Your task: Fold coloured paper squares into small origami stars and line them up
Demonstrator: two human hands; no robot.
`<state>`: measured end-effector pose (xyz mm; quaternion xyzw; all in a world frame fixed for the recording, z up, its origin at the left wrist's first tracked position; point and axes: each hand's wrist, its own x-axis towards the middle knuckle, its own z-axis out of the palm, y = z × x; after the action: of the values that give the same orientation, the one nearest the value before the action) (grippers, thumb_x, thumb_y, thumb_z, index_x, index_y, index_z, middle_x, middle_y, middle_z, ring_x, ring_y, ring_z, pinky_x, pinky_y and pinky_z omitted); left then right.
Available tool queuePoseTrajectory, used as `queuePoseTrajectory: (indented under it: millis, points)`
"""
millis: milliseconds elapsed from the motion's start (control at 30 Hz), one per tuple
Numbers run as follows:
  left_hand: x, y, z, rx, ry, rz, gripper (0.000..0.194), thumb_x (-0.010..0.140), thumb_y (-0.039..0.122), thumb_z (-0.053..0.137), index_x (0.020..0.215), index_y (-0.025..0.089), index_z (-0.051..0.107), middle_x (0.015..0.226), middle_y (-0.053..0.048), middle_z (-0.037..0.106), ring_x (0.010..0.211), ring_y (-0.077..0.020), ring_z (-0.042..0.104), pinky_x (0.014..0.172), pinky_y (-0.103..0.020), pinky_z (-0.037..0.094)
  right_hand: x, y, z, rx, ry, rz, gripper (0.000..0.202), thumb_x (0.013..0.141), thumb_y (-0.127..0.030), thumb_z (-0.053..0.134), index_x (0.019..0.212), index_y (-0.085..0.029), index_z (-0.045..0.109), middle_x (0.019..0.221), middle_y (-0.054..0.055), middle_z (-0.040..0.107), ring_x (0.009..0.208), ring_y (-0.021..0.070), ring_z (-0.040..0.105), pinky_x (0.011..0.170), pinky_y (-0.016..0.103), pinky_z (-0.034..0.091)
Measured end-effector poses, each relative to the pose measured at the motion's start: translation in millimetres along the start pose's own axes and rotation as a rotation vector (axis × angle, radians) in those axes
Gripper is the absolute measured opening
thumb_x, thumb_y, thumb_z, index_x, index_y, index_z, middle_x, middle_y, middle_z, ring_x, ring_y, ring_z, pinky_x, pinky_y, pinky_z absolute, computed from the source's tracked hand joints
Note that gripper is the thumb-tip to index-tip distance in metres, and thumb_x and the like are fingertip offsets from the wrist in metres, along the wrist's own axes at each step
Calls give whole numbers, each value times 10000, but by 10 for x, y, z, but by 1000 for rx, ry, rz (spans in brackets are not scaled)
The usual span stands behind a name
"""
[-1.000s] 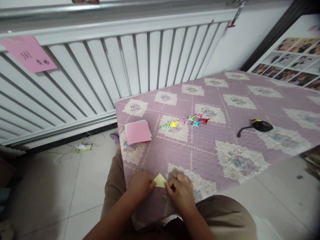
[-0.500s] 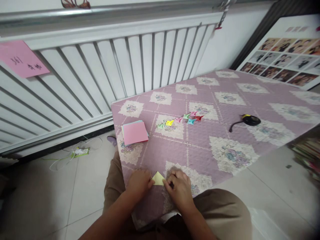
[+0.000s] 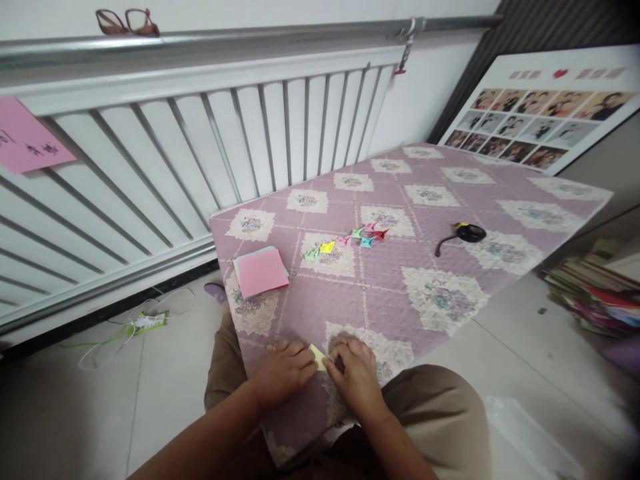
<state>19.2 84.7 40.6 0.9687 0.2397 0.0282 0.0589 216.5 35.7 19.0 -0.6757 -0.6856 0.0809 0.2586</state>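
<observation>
A small folded piece of pale yellow origami paper point(image 3: 317, 358) lies near the front corner of the cloth-covered table. My left hand point(image 3: 287, 373) presses over its left part, fingers together and hiding that side. At the right corner, the thumb and curled fingers of my right hand point(image 3: 354, 365) pinch the paper. Ahead of the hands stand several small folded paper figures, among them a yellow one point(image 3: 327, 247), a blue one point(image 3: 367, 242) and a red one point(image 3: 381, 235). To their left is a stack of coloured paper sheets point(image 3: 263, 273), pink on top.
A black tape-measure-like object point(image 3: 471, 233) with a strap lies to the right on the table point(image 3: 380, 310). A white radiator point(image 3: 250, 140) borders the far side. A photo board point(image 3: 540, 113) leans at the back right. On the floor sit a power strip point(image 3: 150, 323) and piled books point(image 3: 590, 283).
My left hand has slid over the left part of the yellow paper, so less of it shows. My right hand stays at the right corner. The view has turned slightly right.
</observation>
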Motion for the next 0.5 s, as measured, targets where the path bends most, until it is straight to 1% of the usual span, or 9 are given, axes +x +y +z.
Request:
queuePoseTrajectory:
  millis: [133, 233, 300, 400, 500]
  points:
    - [-3, 4, 0, -7, 3, -15, 186, 971, 296, 468, 1116, 237, 568, 1106, -30, 587, 1049, -206, 469, 860, -354, 329, -29, -4, -20, -1, -13, 11, 45, 809, -233, 606, 767, -234, 591, 938, 38, 610, 909, 226, 523, 824, 383, 376]
    - [-6, 3, -7, -10, -3, -25, 191, 969, 309, 472, 1120, 245, 568, 1106, -24, 592, 1044, -206, 469, 857, -352, 324, -53, 14, -32, 0, -10, 9, 68, 817, -207, 586, 763, -241, 611, 973, 33, 626, 962, 234, 535, 850, 405, 379]
    - [-8, -3, -3, -10, -3, -23, 200, 970, 315, 467, 1130, 246, 566, 1107, -25, 592, 1034, -205, 471, 852, -349, 324, -69, 25, -35, -8, 14, -11, 93, 825, -191, 568, 783, -246, 630, 967, 31, 638, 964, 235, 547, 853, 415, 390]
    - [-7, -15, 12, -5, 7, -20, 213, 971, 317, 460, 1145, 254, 565, 1106, -25, 590, 1016, -202, 473, 843, -342, 328, -110, 11, -5, -7, 64, -138, 175, 858, -160, 503, 901, -240, 653, 947, 40, 654, 925, 214, 572, 841, 393, 430]
    - [-8, -24, 24, -9, 9, -25, 207, 974, 322, 452, 1121, 259, 584, 1116, -24, 591, 1008, -199, 474, 845, -341, 328, -178, -36, 76, 6, 54, -316, 270, 880, -126, 435, 1027, -222, 640, 946, 49, 666, 898, 187, 595, 840, 352, 474]
